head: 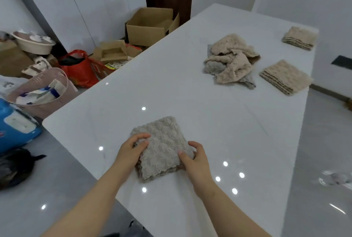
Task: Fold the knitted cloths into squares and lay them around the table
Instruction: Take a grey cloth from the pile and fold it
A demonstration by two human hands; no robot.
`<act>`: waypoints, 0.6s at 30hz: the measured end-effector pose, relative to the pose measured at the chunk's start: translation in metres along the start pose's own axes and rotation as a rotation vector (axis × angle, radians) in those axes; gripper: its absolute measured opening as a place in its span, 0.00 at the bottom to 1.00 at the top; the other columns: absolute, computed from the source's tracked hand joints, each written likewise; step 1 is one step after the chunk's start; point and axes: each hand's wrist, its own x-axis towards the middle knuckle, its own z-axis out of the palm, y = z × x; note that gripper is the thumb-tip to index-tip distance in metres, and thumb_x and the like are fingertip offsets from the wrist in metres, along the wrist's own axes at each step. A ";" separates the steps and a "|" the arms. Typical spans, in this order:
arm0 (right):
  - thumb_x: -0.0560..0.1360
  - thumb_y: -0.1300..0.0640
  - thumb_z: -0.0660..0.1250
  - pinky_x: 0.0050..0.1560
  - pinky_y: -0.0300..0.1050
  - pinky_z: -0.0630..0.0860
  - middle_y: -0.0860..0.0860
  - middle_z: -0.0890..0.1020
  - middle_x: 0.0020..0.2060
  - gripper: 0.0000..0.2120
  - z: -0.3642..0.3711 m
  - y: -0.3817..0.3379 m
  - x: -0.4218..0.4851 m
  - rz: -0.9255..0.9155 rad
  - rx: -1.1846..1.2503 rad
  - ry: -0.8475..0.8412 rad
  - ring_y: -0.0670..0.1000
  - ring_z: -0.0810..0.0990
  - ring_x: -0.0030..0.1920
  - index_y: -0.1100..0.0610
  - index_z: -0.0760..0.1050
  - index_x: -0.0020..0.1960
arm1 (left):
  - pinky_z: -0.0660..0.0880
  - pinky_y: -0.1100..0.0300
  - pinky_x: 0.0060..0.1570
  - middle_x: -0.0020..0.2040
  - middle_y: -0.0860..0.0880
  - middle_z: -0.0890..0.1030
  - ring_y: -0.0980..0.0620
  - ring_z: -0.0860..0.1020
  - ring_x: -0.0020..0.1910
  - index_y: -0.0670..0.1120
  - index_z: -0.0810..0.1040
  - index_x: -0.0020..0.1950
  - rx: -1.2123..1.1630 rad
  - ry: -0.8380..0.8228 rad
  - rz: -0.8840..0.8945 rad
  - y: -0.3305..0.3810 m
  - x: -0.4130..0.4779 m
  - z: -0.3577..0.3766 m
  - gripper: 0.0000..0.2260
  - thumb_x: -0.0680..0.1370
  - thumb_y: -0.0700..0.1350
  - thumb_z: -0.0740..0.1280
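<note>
A grey-beige knitted cloth (162, 145), folded into a square, lies near the front corner of the white table (171, 88). My left hand (131, 151) grips its left edge with curled fingers. My right hand (194, 158) grips its right edge, thumb on top. A heap of unfolded beige and grey cloths (230, 61) sits mid-table. Two folded beige squares lie along the right edge: one nearer (285, 76), one at the far corner (300, 37).
Left of the table the floor is cluttered: a pink basket (42, 92), a red bag (80, 69), cardboard boxes (150, 25), a blue pack (15, 122). White cupboards stand behind. Grey floor lies to the right.
</note>
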 end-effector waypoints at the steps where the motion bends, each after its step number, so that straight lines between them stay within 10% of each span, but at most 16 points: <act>1: 0.74 0.57 0.68 0.56 0.54 0.78 0.53 0.78 0.53 0.15 -0.014 0.002 -0.005 0.012 -0.009 -0.025 0.54 0.80 0.52 0.47 0.69 0.57 | 0.75 0.70 0.37 0.51 0.53 0.78 0.58 0.78 0.47 0.51 0.80 0.49 -0.007 0.023 0.007 -0.003 -0.012 0.011 0.07 0.78 0.41 0.64; 8: 0.75 0.56 0.67 0.55 0.54 0.78 0.53 0.79 0.53 0.12 -0.071 0.017 -0.036 0.022 -0.105 -0.157 0.53 0.80 0.52 0.51 0.70 0.57 | 0.76 0.72 0.36 0.53 0.54 0.77 0.59 0.77 0.47 0.50 0.78 0.54 -0.100 0.179 -0.026 -0.037 -0.084 0.067 0.07 0.78 0.42 0.63; 12: 0.74 0.59 0.66 0.53 0.53 0.79 0.53 0.79 0.52 0.13 -0.085 0.015 -0.040 0.043 -0.071 -0.179 0.55 0.80 0.52 0.54 0.70 0.58 | 0.75 0.58 0.55 0.59 0.51 0.75 0.52 0.76 0.56 0.55 0.77 0.54 -0.136 0.206 -0.042 -0.048 -0.102 0.076 0.09 0.78 0.42 0.64; 18: 0.74 0.61 0.66 0.52 0.59 0.79 0.54 0.78 0.50 0.11 -0.121 0.008 -0.037 0.056 -0.041 -0.241 0.58 0.80 0.51 0.53 0.71 0.55 | 0.75 0.61 0.47 0.59 0.49 0.74 0.53 0.77 0.53 0.54 0.72 0.61 -0.173 0.206 -0.052 -0.033 -0.119 0.105 0.16 0.76 0.40 0.67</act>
